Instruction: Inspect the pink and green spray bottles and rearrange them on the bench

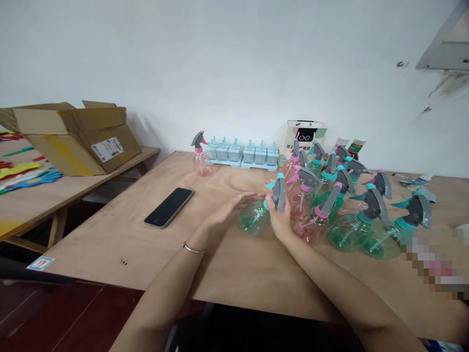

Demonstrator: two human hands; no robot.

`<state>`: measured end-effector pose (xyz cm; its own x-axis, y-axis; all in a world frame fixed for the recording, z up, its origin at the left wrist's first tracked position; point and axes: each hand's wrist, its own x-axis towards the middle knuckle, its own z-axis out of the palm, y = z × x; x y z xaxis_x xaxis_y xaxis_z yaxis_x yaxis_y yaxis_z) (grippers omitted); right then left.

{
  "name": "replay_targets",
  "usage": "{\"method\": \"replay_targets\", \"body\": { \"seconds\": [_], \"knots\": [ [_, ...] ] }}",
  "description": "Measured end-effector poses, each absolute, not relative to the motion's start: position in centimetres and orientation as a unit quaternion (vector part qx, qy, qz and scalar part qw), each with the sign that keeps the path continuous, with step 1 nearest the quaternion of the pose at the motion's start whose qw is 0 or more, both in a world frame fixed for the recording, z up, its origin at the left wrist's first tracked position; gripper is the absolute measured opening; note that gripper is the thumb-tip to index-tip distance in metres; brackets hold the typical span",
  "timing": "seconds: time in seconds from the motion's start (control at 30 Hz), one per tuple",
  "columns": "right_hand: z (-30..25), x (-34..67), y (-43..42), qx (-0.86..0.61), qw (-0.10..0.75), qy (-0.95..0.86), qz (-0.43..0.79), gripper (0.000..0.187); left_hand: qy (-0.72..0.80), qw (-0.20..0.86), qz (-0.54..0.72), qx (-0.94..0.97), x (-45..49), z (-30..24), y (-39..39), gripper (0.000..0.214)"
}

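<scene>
A green transparent spray bottle (253, 216) with a grey and teal trigger head lies tilted on the wooden table (227, 264). My right hand (280, 218) is closed round its neck, just under the trigger head. My left hand (231, 208) has its fingers stretched out flat against the bottle's body. A thin bracelet sits on my left wrist. Right beside my right hand stands a cluster of several pink and green spray bottles (340, 205).
A black phone (169, 207) lies on the table to the left. A lone pink spray bottle (201, 155) and light blue popsicle moulds (242, 154) stand near the wall. An open cardboard box (78, 137) rests on a lower side table at left.
</scene>
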<state>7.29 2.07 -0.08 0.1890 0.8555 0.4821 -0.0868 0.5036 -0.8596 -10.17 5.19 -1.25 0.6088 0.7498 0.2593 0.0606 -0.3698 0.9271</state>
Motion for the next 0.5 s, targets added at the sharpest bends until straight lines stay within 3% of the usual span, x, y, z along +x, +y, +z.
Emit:
{"method": "replay_targets", "body": {
  "seconds": [0.17,0.37,0.5],
  "knots": [
    [-1.5,7.3,2.7,-0.398,0.701,-0.518,0.286,0.045,0.236,0.468,0.304,0.795,-9.5,-1.1,4.2,0.094],
    [-4.7,6.5,1.7,-0.381,0.685,-0.567,0.253,0.073,0.336,0.407,0.426,0.735,-8.5,-2.9,8.3,0.083],
    [-6.5,6.2,1.5,-0.388,0.666,-0.566,0.293,0.055,0.479,0.294,0.481,0.673,-6.7,-3.5,13.4,0.085]
  ]
}}
